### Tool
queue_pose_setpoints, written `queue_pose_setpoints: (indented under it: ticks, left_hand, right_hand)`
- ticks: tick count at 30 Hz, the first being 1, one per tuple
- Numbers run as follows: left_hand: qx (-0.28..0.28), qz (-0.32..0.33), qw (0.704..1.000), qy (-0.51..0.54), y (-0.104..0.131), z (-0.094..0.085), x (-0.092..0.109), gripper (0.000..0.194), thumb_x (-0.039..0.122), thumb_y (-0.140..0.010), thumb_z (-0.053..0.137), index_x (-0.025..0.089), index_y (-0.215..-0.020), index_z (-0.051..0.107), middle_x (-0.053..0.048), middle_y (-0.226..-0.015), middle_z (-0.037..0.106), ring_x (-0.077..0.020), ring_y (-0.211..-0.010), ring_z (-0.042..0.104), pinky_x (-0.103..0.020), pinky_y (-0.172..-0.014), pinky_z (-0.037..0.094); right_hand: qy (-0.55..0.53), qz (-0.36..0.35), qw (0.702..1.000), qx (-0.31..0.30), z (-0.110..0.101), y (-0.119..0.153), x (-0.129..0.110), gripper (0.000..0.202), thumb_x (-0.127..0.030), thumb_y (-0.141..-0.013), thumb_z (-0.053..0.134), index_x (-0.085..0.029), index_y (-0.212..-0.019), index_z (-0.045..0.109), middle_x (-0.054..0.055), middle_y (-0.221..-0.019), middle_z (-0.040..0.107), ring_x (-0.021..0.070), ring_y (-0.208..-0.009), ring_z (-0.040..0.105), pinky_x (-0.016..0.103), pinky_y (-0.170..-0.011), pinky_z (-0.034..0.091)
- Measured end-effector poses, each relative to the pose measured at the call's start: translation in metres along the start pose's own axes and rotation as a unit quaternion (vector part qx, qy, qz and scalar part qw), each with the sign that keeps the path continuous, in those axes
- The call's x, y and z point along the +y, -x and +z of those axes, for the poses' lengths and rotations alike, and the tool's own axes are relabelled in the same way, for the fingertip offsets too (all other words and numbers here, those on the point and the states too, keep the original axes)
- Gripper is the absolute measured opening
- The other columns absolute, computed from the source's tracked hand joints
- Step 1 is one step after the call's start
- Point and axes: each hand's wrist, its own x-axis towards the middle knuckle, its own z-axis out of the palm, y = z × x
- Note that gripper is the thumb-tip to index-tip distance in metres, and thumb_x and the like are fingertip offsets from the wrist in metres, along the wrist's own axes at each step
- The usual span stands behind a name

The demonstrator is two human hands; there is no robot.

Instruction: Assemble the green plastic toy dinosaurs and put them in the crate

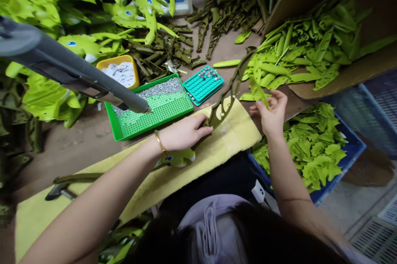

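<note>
My left hand (182, 132), with a gold bracelet at its wrist, is closed on the near end of a long, curved olive-green plastic part (228, 104) with cut-outs. This part slants up and away over a yellow foam mat (229, 129). Thumb and fingers of my right hand (273, 113) pinch a small lime-green plastic piece (258, 91) beside the far half of the olive part. Under my left wrist lies a lime-green dinosaur-like head piece (178, 158) with a blue eye, partly hidden by the hand.
A grey powered screwdriver (93, 78) juts in from the left over a green tray (149, 117) of small screws. Near it are a teal tray (203, 84) of round metal bits and a yellow bin (136, 71). Lime pieces fill a cardboard box (310, 90) and a blue crate (356, 150).
</note>
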Motion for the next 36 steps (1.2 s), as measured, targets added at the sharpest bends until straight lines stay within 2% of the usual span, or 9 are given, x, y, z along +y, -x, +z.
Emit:
queue_pose_setpoints:
  ticks: [2,5,8,11,15,18,21,29,36]
  left_hand:
    - [0.035,-0.017,0.999,0.017,0.002,0.011,0.005,0.027,0.041,-0.089,0.042,0.018,-0.093,0.055,-0.007,-0.09,0.065,-0.0215,-0.081,0.06,-0.035,-0.074,0.048]
    - [0.157,-0.031,0.986,0.053,0.004,0.028,0.007,0.031,0.037,-0.092,0.041,0.017,-0.112,0.054,-0.01,-0.106,0.067,-0.0231,-0.096,0.063,-0.036,-0.085,0.048]
    - [0.226,-0.035,0.97,0.077,0.005,0.038,0.002,0.042,0.035,-0.093,0.042,0.016,-0.13,0.046,-0.01,-0.111,0.067,-0.0227,-0.1,0.064,-0.035,-0.088,0.048]
    - [0.231,-0.03,0.967,0.101,0.008,0.041,-0.004,0.051,0.034,-0.094,0.044,0.012,-0.14,0.038,-0.01,-0.102,0.069,-0.0226,-0.091,0.066,-0.035,-0.084,0.05]
    - [0.247,0.012,0.958,0.145,0.009,0.041,-0.006,0.06,0.028,-0.093,0.047,0.014,-0.148,0.027,-0.011,-0.115,0.067,-0.0215,-0.098,0.066,-0.035,-0.091,0.049]
    - [0.248,0.029,0.954,0.163,0.008,0.04,-0.008,0.06,0.028,-0.093,0.046,0.017,-0.149,0.027,-0.011,-0.13,0.061,-0.0216,-0.108,0.064,-0.035,-0.097,0.047]
    - [0.241,0.03,0.956,0.166,0.007,0.039,-0.01,0.061,0.029,-0.093,0.046,0.019,-0.15,0.027,-0.01,-0.141,0.053,-0.0232,-0.119,0.059,-0.036,-0.102,0.046]
    - [0.203,0.037,0.964,0.165,0.001,0.035,-0.015,0.062,0.029,-0.093,0.045,0.014,-0.15,0.028,-0.008,-0.145,0.049,-0.0228,-0.128,0.052,-0.035,-0.112,0.037]
    - [0.209,0.03,0.969,0.129,-0.002,0.041,-0.015,0.062,0.03,-0.093,0.045,0.019,-0.151,0.026,-0.005,-0.142,0.052,-0.0221,-0.127,0.053,-0.034,-0.109,0.04]
  right_hand:
    - [-0.092,0.048,0.993,-0.06,0.016,0.015,-0.002,0.064,-0.039,-0.067,0.073,-0.033,-0.121,0.039,-0.001,-0.105,0.056,0.0088,-0.066,0.064,0.024,-0.056,0.052]
    - [-0.178,0.153,0.961,-0.149,0.045,0.034,-0.006,0.04,-0.037,-0.067,0.073,-0.025,-0.1,0.052,-0.002,-0.089,0.06,0.0047,-0.056,0.055,0.017,-0.043,0.038]
    - [-0.27,0.205,0.924,-0.177,0.072,0.045,-0.01,0.032,-0.05,-0.074,0.068,-0.023,-0.082,0.053,-0.005,-0.07,0.055,0.0029,-0.047,0.044,0.017,-0.039,0.029]
    - [-0.327,0.227,0.906,-0.143,0.094,0.049,-0.015,0.043,-0.065,-0.084,0.047,-0.023,-0.08,0.056,-0.005,-0.064,0.054,0.0051,-0.046,0.044,0.019,-0.042,0.036]
    - [-0.387,0.223,0.884,-0.137,0.113,0.054,-0.023,0.036,-0.051,-0.093,0.039,-0.024,-0.098,0.061,-0.002,-0.086,0.07,0.0115,-0.082,0.065,0.028,-0.076,0.054]
    - [-0.419,0.212,0.866,-0.173,0.116,0.06,-0.027,0.032,-0.045,-0.095,0.039,-0.025,-0.104,0.062,-0.001,-0.105,0.072,0.0137,-0.106,0.063,0.035,-0.096,0.051]
    - [-0.424,0.202,0.864,-0.179,0.115,0.063,-0.025,0.029,-0.043,-0.094,0.041,-0.027,-0.106,0.062,-0.002,-0.112,0.071,0.0133,-0.115,0.06,0.036,-0.103,0.048]
    - [-0.396,0.198,0.877,-0.187,0.111,0.059,-0.017,0.03,-0.046,-0.09,0.049,-0.029,-0.112,0.061,-0.004,-0.126,0.065,0.0142,-0.123,0.056,0.039,-0.105,0.049]
    - [-0.317,0.165,0.912,-0.2,0.1,0.057,-0.02,0.036,-0.053,-0.086,0.052,-0.026,-0.11,0.056,0.001,-0.116,0.069,0.0174,-0.117,0.06,0.041,-0.101,0.052]
